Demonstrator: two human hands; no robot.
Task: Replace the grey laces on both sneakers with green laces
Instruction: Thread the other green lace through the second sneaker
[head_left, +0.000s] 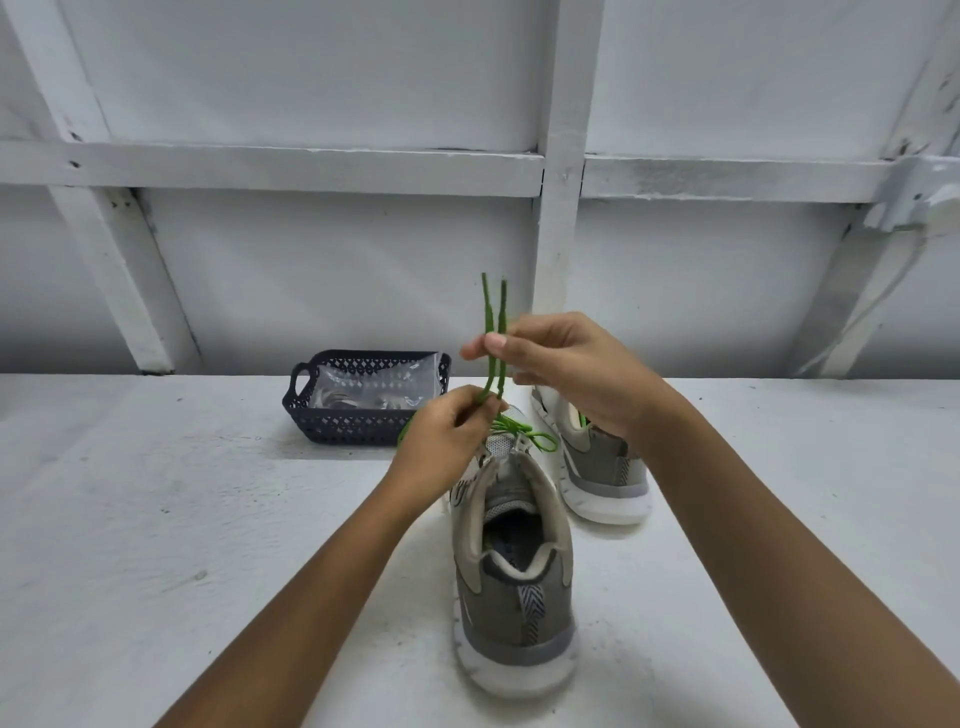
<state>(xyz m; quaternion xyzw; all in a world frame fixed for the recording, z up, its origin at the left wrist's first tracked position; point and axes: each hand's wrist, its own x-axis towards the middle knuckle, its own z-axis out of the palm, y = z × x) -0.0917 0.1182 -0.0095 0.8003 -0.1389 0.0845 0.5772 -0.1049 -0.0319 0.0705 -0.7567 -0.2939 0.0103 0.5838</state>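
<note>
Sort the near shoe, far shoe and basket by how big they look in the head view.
1. near sneaker, though it is closest to the camera.
2-3. basket and far sneaker look alike; the right hand hides part of that sneaker.

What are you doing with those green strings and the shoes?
A person is putting a green lace into the near sneaker on the table. The left hand and the right hand both pinch the lace's two ends, held up side by side above the shoe. The second sneaker stands just behind, to the right. A dark basket with a clear bag in it sits farther back.
</note>
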